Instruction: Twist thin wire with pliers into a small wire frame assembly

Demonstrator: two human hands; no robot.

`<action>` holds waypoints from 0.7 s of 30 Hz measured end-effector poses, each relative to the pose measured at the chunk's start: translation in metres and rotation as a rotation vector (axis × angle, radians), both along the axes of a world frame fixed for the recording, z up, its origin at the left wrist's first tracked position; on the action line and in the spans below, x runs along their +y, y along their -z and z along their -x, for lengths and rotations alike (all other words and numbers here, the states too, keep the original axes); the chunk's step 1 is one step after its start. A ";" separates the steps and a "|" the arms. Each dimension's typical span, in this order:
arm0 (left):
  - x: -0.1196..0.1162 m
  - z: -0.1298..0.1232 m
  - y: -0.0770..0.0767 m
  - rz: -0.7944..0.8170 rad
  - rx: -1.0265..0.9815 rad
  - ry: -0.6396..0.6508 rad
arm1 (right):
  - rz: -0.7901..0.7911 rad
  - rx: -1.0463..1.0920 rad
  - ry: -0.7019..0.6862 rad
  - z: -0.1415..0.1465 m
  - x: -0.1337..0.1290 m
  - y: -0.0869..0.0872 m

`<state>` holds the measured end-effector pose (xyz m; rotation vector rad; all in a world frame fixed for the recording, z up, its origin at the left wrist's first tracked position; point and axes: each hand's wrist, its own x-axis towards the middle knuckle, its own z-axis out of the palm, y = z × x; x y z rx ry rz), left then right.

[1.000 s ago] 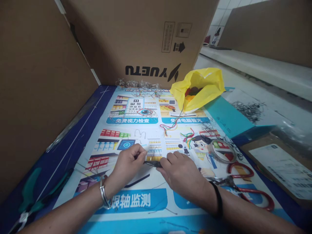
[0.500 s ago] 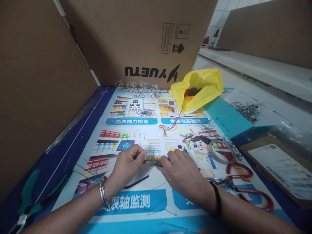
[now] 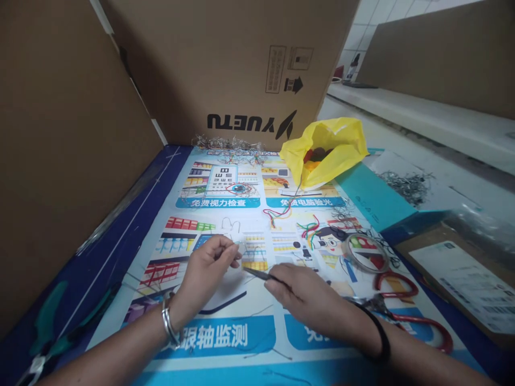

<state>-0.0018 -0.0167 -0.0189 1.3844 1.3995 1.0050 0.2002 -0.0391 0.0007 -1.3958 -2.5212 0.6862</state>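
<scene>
My left hand point(image 3: 213, 262), a silver bangle on its wrist, is pinched closed over the middle of the printed sheet; what its fingertips hold is too small to make out. To its right, my right hand point(image 3: 300, 289) is wrapped round a dark pointed metal tool point(image 3: 257, 273), its tip aimed left toward the left fingertips and a small gap apart from them. A thin bent wire shape point(image 3: 230, 224) lies on the sheet just beyond my left hand.
Red-handled scissors-like cutters point(image 3: 396, 308) and a clear round tape roll point(image 3: 367, 253) lie right. Green-handled pliers point(image 3: 46, 343) lie left. A yellow bag point(image 3: 341, 150), coloured threads point(image 3: 277, 214), and wire piles point(image 3: 404, 185) are farther back, before a cardboard wall point(image 3: 241, 64).
My right hand has turned and drawn slightly down and right, bringing the tool's tip away from my left fingers. My left hand has shifted only slightly.
</scene>
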 end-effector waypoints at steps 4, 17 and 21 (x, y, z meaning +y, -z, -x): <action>-0.003 -0.001 -0.003 -0.030 -0.050 0.011 | 0.077 0.042 0.027 0.002 -0.001 0.001; -0.008 -0.005 -0.007 -0.031 -0.010 0.053 | 0.070 0.033 0.059 0.003 0.001 0.005; -0.009 -0.004 -0.007 -0.021 -0.008 0.039 | 0.092 0.054 0.064 0.002 0.003 0.004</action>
